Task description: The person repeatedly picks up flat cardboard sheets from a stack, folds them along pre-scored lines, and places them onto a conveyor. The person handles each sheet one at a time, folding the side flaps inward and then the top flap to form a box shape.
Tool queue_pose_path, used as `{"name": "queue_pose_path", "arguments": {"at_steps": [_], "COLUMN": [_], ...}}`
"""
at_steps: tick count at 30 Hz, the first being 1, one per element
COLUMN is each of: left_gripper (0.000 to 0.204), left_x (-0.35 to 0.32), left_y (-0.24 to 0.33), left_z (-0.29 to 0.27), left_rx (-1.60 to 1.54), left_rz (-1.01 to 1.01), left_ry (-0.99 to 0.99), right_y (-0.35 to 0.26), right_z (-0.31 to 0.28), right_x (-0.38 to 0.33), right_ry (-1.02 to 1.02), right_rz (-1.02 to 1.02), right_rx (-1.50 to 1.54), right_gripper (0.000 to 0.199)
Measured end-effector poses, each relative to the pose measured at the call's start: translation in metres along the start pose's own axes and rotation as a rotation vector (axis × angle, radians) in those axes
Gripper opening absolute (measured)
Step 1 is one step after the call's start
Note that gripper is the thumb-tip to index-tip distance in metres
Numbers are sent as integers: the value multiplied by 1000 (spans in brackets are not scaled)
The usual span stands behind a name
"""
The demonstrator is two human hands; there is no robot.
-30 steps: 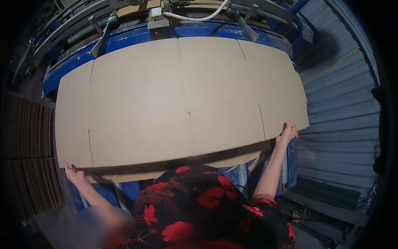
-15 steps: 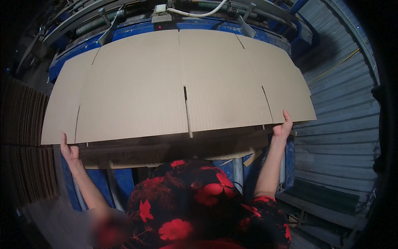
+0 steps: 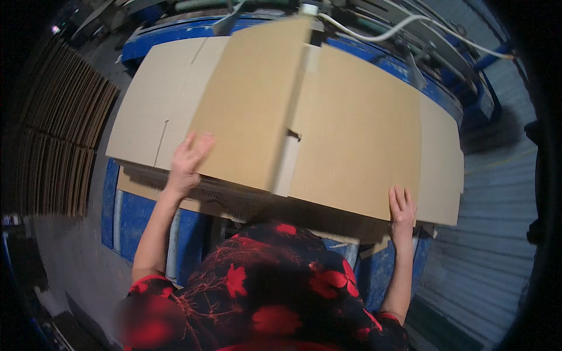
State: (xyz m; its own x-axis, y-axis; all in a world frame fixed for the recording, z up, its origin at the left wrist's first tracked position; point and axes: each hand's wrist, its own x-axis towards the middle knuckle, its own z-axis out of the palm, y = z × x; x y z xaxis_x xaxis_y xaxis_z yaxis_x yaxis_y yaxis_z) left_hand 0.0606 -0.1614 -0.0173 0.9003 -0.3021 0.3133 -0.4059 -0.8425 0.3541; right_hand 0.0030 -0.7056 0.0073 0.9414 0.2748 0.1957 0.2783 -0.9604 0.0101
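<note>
A slotted cardboard sheet lies in front of me with its two end panels turned inward. The left folded panel (image 3: 252,105) stands slightly raised, its inner edge blurred. The right folded panel (image 3: 357,128) lies flatter, and a narrow gap with a dark slot shows between the two. Under them a paler cardboard layer (image 3: 137,117) sticks out at both sides. My left hand (image 3: 188,161) rests open at the left panel's near outer edge, fingers spread. My right hand (image 3: 402,209) lies open on the right panel's near outer corner, fingers stretched out.
A blue machine (image 3: 386,58) with rollers and a white cable (image 3: 386,34) stands beyond the cardboard. Tall cardboard stacks (image 3: 64,134) rise at the left. Blue supports (image 3: 137,228) show below the near edge. A corrugated wall (image 3: 497,234) is at the right.
The sheet's end panels have been folded inward over the middle. My left hand has moved right and up, from the sheet's edge onto the panel. The view has turned and shifted.
</note>
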Motion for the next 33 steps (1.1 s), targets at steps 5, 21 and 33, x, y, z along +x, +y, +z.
{"name": "queue_pose_path", "arguments": {"at_steps": [5,21,33], "left_gripper": [68,63,62], "left_x": [23,36,36], "left_y": [12,12,12], "left_z": [10,11,22], "left_rx": [320,305,324], "left_rz": [191,256,218], "left_ry": [-135,-248,-65], "right_y": [9,32,22], "right_z": [7,26,14], "right_x": [16,27,31], "right_ry": [-12,20,41], "right_rz": [-77,-202,-136], "right_rx": [-61,-38,24], "right_gripper": [50,44,44]}}
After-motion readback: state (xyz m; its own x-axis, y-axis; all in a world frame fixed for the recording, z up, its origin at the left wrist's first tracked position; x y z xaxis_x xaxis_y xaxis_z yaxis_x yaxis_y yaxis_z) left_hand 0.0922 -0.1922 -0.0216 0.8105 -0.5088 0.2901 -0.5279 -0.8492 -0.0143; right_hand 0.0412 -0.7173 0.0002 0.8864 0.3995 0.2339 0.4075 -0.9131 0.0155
